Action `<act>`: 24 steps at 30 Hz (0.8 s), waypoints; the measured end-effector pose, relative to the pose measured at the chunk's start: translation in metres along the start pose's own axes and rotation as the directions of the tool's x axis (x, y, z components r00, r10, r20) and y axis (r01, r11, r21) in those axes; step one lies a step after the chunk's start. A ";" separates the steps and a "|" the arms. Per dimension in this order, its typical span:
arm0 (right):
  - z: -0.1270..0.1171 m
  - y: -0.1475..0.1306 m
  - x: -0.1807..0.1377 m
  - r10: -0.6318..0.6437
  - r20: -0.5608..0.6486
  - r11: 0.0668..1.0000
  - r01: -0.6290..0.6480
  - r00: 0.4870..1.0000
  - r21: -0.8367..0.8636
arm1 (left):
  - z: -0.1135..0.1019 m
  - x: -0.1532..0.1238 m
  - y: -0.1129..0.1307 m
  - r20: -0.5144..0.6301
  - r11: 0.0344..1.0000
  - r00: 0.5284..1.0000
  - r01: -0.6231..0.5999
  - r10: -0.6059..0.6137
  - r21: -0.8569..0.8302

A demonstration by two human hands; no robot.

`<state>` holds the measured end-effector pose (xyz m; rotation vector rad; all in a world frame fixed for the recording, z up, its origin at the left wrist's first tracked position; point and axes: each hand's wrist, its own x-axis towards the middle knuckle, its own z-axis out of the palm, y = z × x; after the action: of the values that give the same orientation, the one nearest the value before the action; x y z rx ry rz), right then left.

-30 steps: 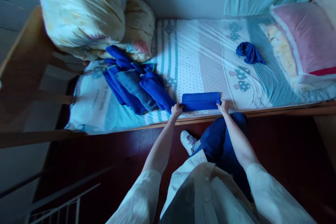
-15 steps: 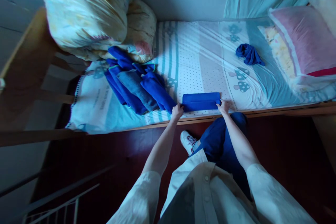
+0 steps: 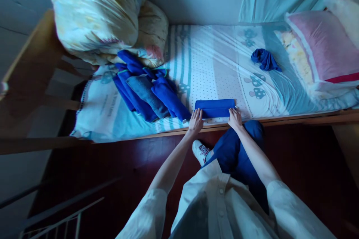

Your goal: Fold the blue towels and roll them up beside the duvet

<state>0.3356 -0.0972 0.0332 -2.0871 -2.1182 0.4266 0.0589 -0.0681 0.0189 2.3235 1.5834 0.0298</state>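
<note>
A folded blue cloth (image 3: 215, 108) lies flat as a long strip near the bed's front edge, a crease running along its length. On its left end rests my left hand (image 3: 196, 120), fingers stretched out and holding nothing. My right hand (image 3: 235, 118) lies on the right end with its fingers extended over the lower edge. Just left of my left hand is a pile of blue cloths (image 3: 169, 97), some rolled or folded. One grey-blue cloth (image 3: 147, 95) lies on top of that pile.
Patterned sheets cover the bed (image 3: 224, 56). A crumpled blue cloth (image 3: 265, 59) lies farther back on the right, near a pink pillow (image 3: 319, 44). Bulky bedding (image 3: 98, 11) is stacked at the left by the wooden bed end (image 3: 30, 71).
Both hands have gone from pinching the cloth's end corners to lying with fingers extended on it. They have shifted slightly inward. The cloth stays in place.
</note>
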 end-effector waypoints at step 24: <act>-0.017 -0.011 0.008 0.134 0.267 0.968 -0.069 0.954 -0.240 | -0.005 0.021 0.013 0.192 0.986 0.980 0.016 -0.048 0.168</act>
<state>0.3299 -0.0875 0.0520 -2.3996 -2.3187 0.5458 0.0774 -0.0518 0.0234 2.3386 1.5768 -0.3402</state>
